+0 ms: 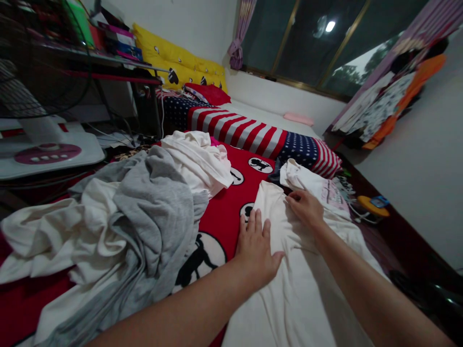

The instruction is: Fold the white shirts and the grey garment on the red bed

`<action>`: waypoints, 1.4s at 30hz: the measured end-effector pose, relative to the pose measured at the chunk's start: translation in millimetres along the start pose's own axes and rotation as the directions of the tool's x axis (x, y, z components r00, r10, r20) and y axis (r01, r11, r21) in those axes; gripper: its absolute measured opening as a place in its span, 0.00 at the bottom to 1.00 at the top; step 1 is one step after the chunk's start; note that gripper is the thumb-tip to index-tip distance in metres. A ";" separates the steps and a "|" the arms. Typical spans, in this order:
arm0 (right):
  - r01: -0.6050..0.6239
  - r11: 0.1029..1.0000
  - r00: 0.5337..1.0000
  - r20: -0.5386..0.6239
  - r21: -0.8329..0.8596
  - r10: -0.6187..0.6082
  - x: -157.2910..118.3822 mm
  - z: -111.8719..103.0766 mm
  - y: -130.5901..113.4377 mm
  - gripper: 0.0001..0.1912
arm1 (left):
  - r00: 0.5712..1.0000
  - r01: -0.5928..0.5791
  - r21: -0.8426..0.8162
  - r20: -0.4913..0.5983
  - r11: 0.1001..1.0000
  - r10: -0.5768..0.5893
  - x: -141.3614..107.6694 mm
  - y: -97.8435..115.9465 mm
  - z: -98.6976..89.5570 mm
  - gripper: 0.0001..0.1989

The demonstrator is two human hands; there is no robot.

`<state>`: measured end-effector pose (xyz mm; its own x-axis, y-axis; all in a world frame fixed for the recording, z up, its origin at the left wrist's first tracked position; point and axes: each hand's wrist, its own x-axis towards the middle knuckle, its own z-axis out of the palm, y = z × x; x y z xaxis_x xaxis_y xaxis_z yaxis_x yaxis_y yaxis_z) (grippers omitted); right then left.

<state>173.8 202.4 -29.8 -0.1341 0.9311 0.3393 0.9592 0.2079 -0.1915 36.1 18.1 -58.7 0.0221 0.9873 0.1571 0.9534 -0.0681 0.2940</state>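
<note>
A cream-white shirt (289, 289) lies spread over a red blanket (220, 217) with round white-and-black prints. My left hand (255, 250) rests flat at the shirt's left edge, fingers apart, its tips reaching toward the blanket. Farther right, my right hand (306, 207) has its fingers curled and pinched on the shirt near its far end. Just beyond that hand lies white cloth with a pinkish print (325, 193); whether it belongs to the same shirt I cannot tell.
To the left is a heap of grey cloth (155, 197) and crumpled white cloth (198, 159). A fan base (50, 149) stands beside a cluttered desk (108, 62). Behind is a bed with a stars-and-stripes cover (238, 127). Clothes (394, 101) hang at the right wall.
</note>
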 end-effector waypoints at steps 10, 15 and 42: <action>0.010 0.997 0.999 -0.045 -0.070 -0.013 -12.1 -7.8 15.5 0.11 | 1.000 0.006 -0.027 0.004 1.000 -0.006 -1.2 -0.1 -2.3 0.41; 0.276 0.961 0.956 -0.109 0.026 -0.272 -41.2 -9.0 9.6 0.19 | 1.000 -0.017 -0.059 -0.015 0.998 0.016 -2.1 -1.6 -2.6 0.37; -0.652 0.720 0.653 -0.306 0.238 0.692 -118.5 -87.8 197.0 0.12 | 0.995 -0.072 -0.026 -0.078 0.997 0.070 -0.6 -6.1 5.2 0.33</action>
<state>400.4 106.7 -26.9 0.6527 0.6607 0.3708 0.7190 -0.3858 -0.5782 31.8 18.6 -65.5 0.0653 0.9660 0.2501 0.9411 -0.1429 0.3065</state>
